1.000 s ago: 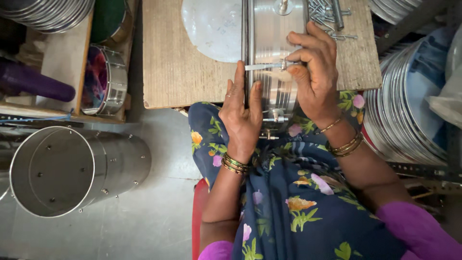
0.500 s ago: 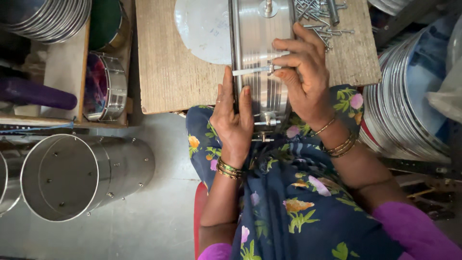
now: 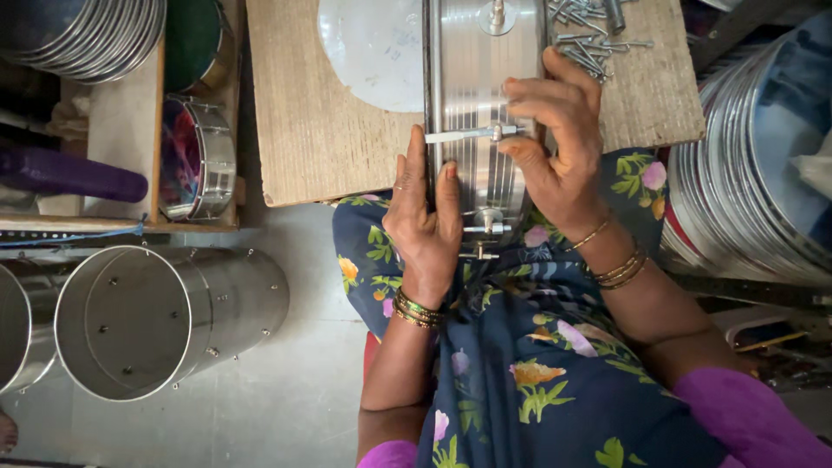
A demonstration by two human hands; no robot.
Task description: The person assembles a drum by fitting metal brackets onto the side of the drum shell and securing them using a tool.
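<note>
Landmark: wooden board (image 3: pixel 329 130), lying across the person's lap, at the top centre of the view.

Steel drum shell (image 3: pixel 481 104) lies on its side on the board's right half, its near end overhanging the board's near edge onto the floral-print lap (image 3: pixel 529 364). A round metal disc (image 3: pixel 373 48) lies flat on the board, just left of the shell and touching it. A heap of loose screws (image 3: pixel 589 39) sits at the board's far right corner, beside the shell.

Left hand (image 3: pixel 425 221) — fingers straight and together, laid flat against the shell's left flank at the board's near edge; pressing, not wrapping.

Right hand (image 3: pixel 559 143) — curled over the shell's right side, thumb and fingertips pinching a small lug fitting (image 3: pixel 497 133) from which a thin metal rod (image 3: pixel 455 135) runs leftward across the shell.

Left of the board: a small drum with a coloured head (image 3: pixel 195 156) on a shelf. Below it, on the floor, an open steel cylinder (image 3: pixel 165 321). Right of the board — stacked steel rings (image 3: pixel 745 191).
</note>
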